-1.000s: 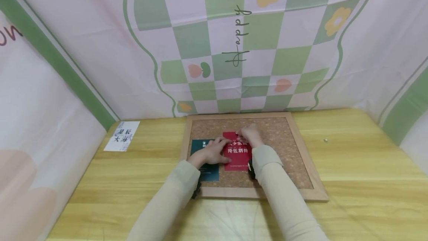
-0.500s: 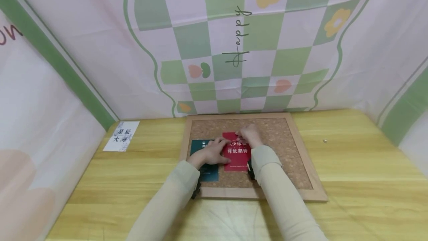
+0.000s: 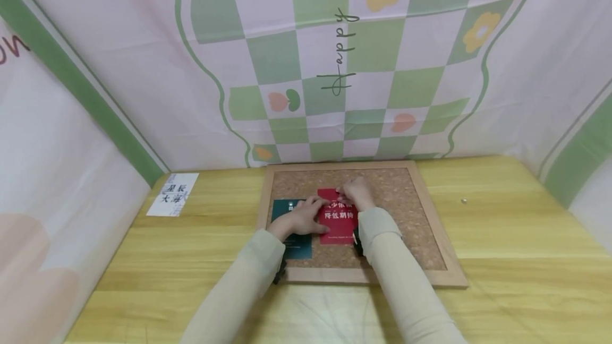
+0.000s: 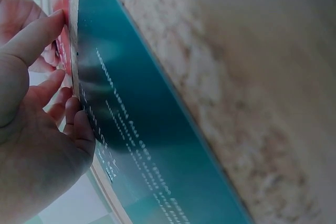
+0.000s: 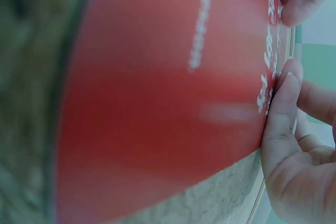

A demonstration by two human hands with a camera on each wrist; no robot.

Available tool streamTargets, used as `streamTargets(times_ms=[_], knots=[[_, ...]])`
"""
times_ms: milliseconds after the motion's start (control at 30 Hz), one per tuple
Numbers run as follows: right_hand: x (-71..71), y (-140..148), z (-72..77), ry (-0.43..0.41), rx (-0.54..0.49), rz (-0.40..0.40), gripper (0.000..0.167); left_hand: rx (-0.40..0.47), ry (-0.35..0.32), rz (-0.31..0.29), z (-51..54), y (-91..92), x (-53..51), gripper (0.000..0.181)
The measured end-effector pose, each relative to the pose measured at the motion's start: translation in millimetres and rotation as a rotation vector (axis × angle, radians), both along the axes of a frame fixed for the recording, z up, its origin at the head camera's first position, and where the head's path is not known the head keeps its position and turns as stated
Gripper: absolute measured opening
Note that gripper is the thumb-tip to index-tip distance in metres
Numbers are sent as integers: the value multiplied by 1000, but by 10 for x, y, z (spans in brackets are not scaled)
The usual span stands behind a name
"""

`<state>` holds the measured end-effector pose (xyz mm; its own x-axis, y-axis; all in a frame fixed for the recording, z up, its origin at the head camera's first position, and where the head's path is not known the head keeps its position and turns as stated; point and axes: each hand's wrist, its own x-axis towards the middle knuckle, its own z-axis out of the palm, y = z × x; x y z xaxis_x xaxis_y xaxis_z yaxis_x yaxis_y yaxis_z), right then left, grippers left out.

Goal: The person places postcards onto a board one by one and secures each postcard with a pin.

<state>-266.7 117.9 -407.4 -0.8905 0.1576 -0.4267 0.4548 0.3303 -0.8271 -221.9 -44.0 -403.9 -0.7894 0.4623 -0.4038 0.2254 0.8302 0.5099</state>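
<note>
My left hand (image 3: 302, 217) rests with spread fingers along the left side of a red card (image 3: 337, 232) printed with white characters. The card lies on a wood-framed cork board (image 3: 401, 211). At the card's top, my right hand (image 3: 357, 193) has bent fingers, with its fingertips against the surface. A tiny bright spot shows beside those fingertips; whether they pinch something is hidden. In the right wrist view, the right thumb (image 5: 283, 95) touches the red card. A teal card (image 3: 300, 248) lies left of it, partly under the left hand and wrist.
A white card (image 3: 173, 195) with dark characters lies on the wooden table (image 3: 205, 259) at far left. Right of the board is a tiny shiny metal piece (image 3: 464, 200). A patterned curtain (image 3: 325, 94) hangs directly behind the board.
</note>
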Motion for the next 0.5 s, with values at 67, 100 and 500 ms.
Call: streamTargets(times_ms=[67, 100, 500], knots=[[3, 1, 4, 3, -4, 0, 25, 1, 0, -2, -1, 0, -2, 67], [6, 2, 7, 6, -6, 2, 25, 2, -1, -1, 0, 1, -3, 67], [61, -10, 61, 24, 9, 12, 25, 14, -4, 3, 4, -2, 3, 67]])
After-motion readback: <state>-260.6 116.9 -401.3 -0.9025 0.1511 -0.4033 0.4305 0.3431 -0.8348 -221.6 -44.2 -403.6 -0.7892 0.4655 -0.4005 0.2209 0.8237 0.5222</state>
